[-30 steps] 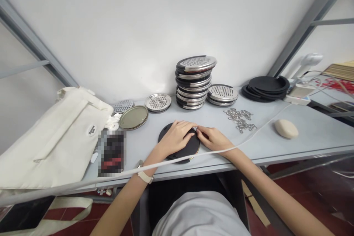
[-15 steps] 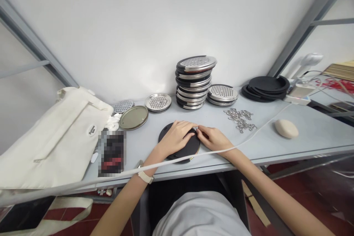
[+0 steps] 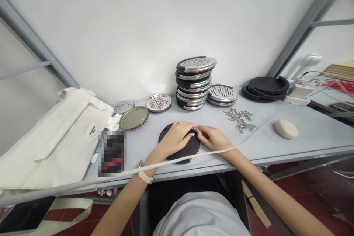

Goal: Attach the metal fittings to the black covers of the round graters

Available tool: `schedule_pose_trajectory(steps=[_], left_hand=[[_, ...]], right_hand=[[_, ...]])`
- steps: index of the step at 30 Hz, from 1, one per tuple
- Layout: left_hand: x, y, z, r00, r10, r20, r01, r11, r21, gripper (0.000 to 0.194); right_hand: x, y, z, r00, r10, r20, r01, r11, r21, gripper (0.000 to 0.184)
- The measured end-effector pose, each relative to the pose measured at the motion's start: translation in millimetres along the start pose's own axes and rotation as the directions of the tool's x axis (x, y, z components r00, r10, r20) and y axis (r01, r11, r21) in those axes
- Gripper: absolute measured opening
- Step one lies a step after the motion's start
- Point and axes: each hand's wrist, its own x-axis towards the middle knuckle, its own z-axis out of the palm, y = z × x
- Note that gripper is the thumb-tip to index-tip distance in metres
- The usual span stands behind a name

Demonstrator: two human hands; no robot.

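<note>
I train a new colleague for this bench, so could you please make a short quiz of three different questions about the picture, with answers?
1. True or false: the left hand rests on the black disc.
2. In the view, what lies directly left of the tall stack? A) bag B) perforated metal disc C) black dishes
3. Fill in: a white ____ crosses the view just below the right hand.

Key: 1 true; 2 B; 3 cable.

On the grey surface (image 3: 265, 132) we have a round black disc (image 3: 186, 149) just below the frame's centre, a tall stack of round silver-and-black metal discs (image 3: 195, 83) behind it, a cream fabric bag (image 3: 63, 143) at left, silver metal clips (image 3: 240, 118) right of centre.
</note>
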Motion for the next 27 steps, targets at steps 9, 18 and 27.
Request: schedule_pose_trajectory(steps=[9,18,27], left_hand=[[0.0,0.9,-0.1,1.000,-0.001,0.016,0.000,0.999,0.037,0.027],[-0.6,0.9,1.3,1.000,0.012,0.001,-0.012,0.999,0.039,0.026],[-0.5,1.5,0.3,1.000,0.001,0.007,-0.002,0.997,0.080,0.023]], right_hand=[[1.4,-0.2,0.8,0.999,-0.023,-0.025,0.022,0.999,-0.043,0.026],[0.5,-0.2,-1.5,0.999,-0.010,-0.037,0.010,1.000,-0.013,0.027],[0.9,0.2,-2.5,0.997,-0.028,0.071,0.027,1.000,0.012,0.025]])
